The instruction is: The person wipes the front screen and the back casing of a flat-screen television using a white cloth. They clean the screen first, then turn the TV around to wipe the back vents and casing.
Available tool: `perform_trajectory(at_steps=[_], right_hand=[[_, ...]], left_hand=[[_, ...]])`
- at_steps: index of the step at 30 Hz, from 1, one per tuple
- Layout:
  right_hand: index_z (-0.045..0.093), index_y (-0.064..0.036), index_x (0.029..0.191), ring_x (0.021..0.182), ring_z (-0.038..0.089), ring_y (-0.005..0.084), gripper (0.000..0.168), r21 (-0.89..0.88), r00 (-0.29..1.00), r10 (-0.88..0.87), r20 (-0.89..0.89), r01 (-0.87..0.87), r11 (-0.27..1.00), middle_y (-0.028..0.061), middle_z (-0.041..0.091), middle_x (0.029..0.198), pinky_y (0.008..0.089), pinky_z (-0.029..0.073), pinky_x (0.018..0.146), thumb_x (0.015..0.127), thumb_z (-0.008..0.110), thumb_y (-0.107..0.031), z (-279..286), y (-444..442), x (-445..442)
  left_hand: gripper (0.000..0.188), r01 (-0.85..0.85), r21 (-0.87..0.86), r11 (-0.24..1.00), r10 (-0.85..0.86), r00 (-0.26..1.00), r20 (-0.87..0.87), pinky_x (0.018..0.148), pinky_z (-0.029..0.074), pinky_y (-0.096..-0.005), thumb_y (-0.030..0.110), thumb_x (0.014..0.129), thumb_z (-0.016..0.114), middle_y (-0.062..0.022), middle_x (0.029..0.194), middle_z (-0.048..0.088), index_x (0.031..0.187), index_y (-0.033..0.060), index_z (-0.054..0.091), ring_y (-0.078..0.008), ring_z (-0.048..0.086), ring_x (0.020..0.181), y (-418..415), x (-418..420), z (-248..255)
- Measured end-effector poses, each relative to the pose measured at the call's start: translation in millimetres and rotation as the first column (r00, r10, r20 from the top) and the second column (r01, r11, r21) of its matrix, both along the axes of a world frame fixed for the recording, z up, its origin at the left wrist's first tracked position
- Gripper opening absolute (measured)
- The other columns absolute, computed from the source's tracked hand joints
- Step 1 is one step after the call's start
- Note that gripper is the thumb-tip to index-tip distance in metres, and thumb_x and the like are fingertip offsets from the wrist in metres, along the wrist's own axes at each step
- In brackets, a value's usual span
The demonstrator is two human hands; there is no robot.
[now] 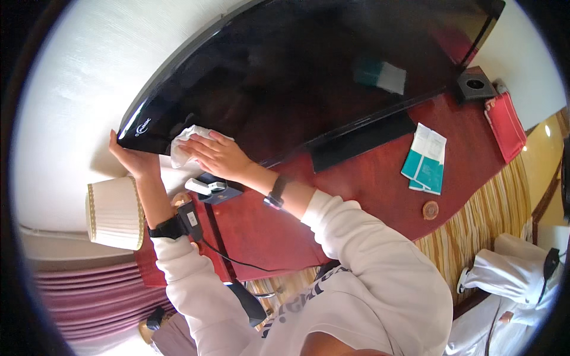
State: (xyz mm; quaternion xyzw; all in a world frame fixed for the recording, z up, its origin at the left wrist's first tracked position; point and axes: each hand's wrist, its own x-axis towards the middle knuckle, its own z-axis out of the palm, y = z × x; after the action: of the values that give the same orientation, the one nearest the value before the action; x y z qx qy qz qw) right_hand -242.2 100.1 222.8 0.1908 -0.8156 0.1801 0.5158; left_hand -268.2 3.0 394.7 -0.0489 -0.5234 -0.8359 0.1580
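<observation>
A large black flat-screen television (285, 84) stands tilted across my view, its glossy screen reflecting the desk. At the screen's lower left corner, my left hand (136, 160) grips the frame, and some of its fingers are hidden. A crumpled white cloth (180, 149) lies under my right hand (218, 155), which presses it against the screen's lower edge close to that corner. Both wrists wear black bands. Below my right hand, a black holder (222, 196) carries two white remote controls (198, 186) on the reddish wooden desk (356, 191).
A pleated lampshade (116, 213) stands left of my left forearm, near a black power adapter (190, 220) with a cable. Teal-and-white leaflets (425, 160), a round wooden disc (430, 210), a red folder (506, 127) and a dark box (475, 86) are rightward. Another person (503, 271) is at lower right.
</observation>
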Motion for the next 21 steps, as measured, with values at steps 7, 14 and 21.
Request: perform_trajectory(at_steps=[7, 14, 21], right_hand=[[0.051, -0.022, 0.128, 0.125, 0.038, 0.0049, 0.040, 0.129, 0.992, -0.040, -0.122, 0.056, 0.990, -0.0090, 0.048, 0.132, 0.0311, 0.018, 0.109, 0.088, 0.050, -0.023, -7.7, 19.6, -0.1], [0.041, -0.027, 0.135, 0.124, 0.043, 0.0082, 0.043, 0.048, 0.972, 0.133, 0.193, -0.144, 0.988, -0.0062, 0.045, 0.136, 0.0286, 0.034, 0.103, 0.093, 0.036, -0.023, -1.5, 132.9, 22.0], [0.055, -0.015, 0.121, 0.114, 0.050, 0.0242, 0.040, -0.007, 0.943, -0.131, 0.307, 0.140, 0.990, 0.0058, 0.053, 0.125, 0.0403, 0.039, 0.095, 0.082, 0.049, -0.008, -2.4, 330.7, 65.0]], left_hand=[[0.055, -0.073, -0.072, 0.995, 0.071, 0.997, -0.027, 0.095, 0.040, -0.0451, 0.046, 0.082, 0.048, -0.0165, 0.114, 0.056, 0.114, 0.0015, 0.053, -0.0316, 0.053, 0.107, -4.7, 1.2, -2.7], [0.057, -0.142, -0.073, 0.987, 0.141, 0.990, -0.017, 0.096, 0.038, -0.0471, 0.046, 0.084, 0.043, -0.0187, 0.116, 0.054, 0.115, -0.0003, 0.053, -0.0329, 0.051, 0.110, 7.3, -7.2, -3.7], [0.064, -0.275, -0.137, 0.952, 0.269, 0.961, -0.066, 0.097, 0.038, -0.0488, 0.047, 0.080, 0.046, -0.0207, 0.123, 0.048, 0.124, -0.0002, 0.045, -0.0372, 0.047, 0.113, -2.8, 2.7, -3.5]])
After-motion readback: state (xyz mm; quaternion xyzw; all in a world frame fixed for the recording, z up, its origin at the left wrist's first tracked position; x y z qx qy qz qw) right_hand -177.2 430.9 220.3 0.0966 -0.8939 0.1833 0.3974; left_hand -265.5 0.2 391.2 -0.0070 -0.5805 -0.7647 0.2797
